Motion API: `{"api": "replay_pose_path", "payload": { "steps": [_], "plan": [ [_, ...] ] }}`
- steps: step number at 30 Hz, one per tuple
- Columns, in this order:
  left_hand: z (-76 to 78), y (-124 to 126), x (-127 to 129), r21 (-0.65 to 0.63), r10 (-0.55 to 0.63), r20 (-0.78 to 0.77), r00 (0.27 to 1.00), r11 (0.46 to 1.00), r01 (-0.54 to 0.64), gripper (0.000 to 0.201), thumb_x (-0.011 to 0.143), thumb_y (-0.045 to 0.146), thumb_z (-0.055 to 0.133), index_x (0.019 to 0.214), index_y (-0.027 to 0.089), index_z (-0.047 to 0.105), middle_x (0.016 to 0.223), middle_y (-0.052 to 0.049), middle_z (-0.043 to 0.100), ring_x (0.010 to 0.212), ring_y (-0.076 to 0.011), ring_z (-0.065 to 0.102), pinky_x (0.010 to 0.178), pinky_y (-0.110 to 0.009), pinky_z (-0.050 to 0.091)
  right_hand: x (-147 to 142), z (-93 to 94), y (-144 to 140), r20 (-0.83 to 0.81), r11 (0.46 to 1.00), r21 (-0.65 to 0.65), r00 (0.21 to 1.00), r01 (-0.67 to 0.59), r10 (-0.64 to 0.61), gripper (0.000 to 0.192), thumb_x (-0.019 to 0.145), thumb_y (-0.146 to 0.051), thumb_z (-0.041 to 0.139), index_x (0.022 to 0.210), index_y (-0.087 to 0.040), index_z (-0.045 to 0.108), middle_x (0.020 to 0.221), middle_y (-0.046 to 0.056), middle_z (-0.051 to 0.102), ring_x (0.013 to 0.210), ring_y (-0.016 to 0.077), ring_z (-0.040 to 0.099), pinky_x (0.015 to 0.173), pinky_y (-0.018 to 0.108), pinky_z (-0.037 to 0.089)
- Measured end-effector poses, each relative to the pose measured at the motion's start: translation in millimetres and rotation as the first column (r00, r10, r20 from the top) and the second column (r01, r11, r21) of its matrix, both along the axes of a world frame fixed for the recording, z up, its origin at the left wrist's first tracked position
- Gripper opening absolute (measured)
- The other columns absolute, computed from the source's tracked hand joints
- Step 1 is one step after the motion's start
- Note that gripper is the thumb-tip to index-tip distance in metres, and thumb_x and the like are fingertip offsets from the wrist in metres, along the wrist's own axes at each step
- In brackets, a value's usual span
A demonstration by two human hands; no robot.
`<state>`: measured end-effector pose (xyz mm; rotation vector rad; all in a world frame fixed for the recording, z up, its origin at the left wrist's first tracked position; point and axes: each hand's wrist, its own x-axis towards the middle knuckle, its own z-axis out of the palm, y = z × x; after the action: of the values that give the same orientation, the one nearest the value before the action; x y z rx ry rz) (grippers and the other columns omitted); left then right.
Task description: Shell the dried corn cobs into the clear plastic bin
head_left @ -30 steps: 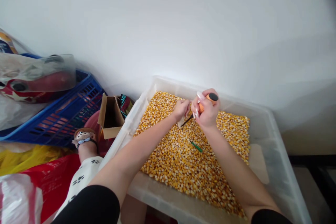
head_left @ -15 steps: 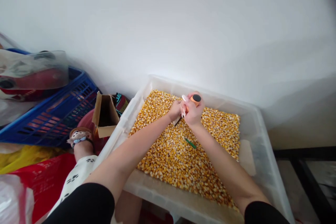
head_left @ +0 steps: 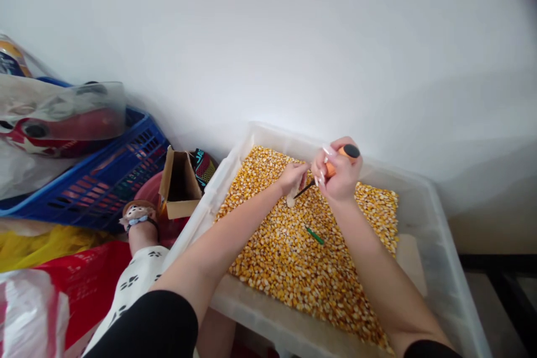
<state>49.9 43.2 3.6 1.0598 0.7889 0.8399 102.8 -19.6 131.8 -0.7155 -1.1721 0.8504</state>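
My right hand (head_left: 340, 170) is closed around the orange and black handle of a screwdriver (head_left: 349, 151). Its dark shaft slants down to the left, with the tip close to a pale corn cob (head_left: 291, 200). Fingers of my left hand (head_left: 292, 178) wrap the cob's upper part and hide most of it; whether the tip touches it I cannot tell. Both hands are above loose yellow corn kernels (head_left: 285, 246) in a clear plastic bin (head_left: 436, 218). On the kernels lies a small green-handled item (head_left: 314, 236).
Left of the bin stand an open cardboard box (head_left: 180, 184) and a blue plastic basket (head_left: 92, 179) piled with bagged things. Nearer are my foot (head_left: 140, 218), a red bag (head_left: 96, 274) and a white plastic bag (head_left: 33, 302). A white wall (head_left: 268, 39) rises behind the bin.
My right hand has moved right and away from my left hand, so the screwdriver's shaft now shows. The whole view has shifted slightly; both hands keep their hold.
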Motion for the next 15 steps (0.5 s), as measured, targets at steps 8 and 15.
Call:
{"api": "replay_pose_path", "payload": {
  "steps": [8,15],
  "plan": [
    [7.6,-5,-1,-0.002,0.063,-0.076,0.995,0.998,-0.063,0.045,0.074,0.049,0.051,0.045,0.015,0.045,0.036,0.001,0.043,0.033,-0.0077,0.040,0.036,-0.021,0.032,-1,-20.6,-5,-0.060,0.995,-0.059,0.995,-0.081,0.078,0.020,0.073,-0.028,0.057,0.067,-0.022,0.039,0.037,-0.011,0.038,0.025,0.0046,0.030,0.027,0.017,0.023],
    [14.0,-8,-2,0.015,0.150,-0.135,0.979,0.989,-0.150,0.048,0.076,0.051,0.048,0.045,0.015,0.042,0.037,0.002,0.039,0.037,-0.0063,0.038,0.037,-0.020,0.029,-2,-21.1,-7,-0.073,0.991,-0.066,0.991,-0.117,0.112,0.021,0.071,-0.030,0.059,0.066,-0.021,0.041,0.037,-0.011,0.038,0.026,0.0044,0.030,0.028,0.016,0.025]
  ]
}}
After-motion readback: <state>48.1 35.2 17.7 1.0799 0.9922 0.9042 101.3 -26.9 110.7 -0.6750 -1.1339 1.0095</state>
